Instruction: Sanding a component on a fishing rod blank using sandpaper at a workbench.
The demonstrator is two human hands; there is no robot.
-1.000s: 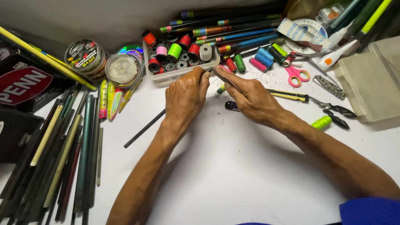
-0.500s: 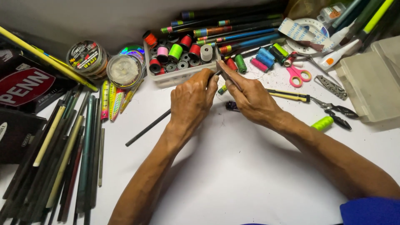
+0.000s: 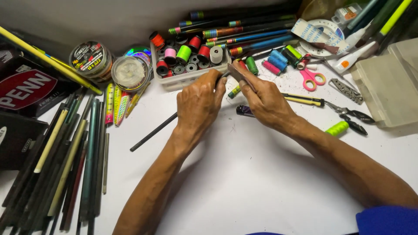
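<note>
My left hand (image 3: 199,104) grips a thin black rod (image 3: 153,132) that slants down-left across the white table (image 3: 244,182). Close beside it, my right hand (image 3: 264,99) pinches the rod's upper end with its fingertips, and a small brown piece shows at the thumb (image 3: 237,72). Both hands meet just in front of a white tray of thread spools (image 3: 187,61). The rod's upper end is hidden by the fingers.
Bundles of dark rod blanks (image 3: 65,161) lie at left beside fishing lures (image 3: 116,102) and line spools (image 3: 91,58). Decorated rods (image 3: 244,32) line the back. Pink scissors (image 3: 311,78), pliers (image 3: 350,115), a green spool (image 3: 337,128) and a clear plastic box (image 3: 385,87) sit at right.
Both hands have stayed together at the rod's upper end, with only slight shifts of the fingers; the rod's slant looks unchanged.
</note>
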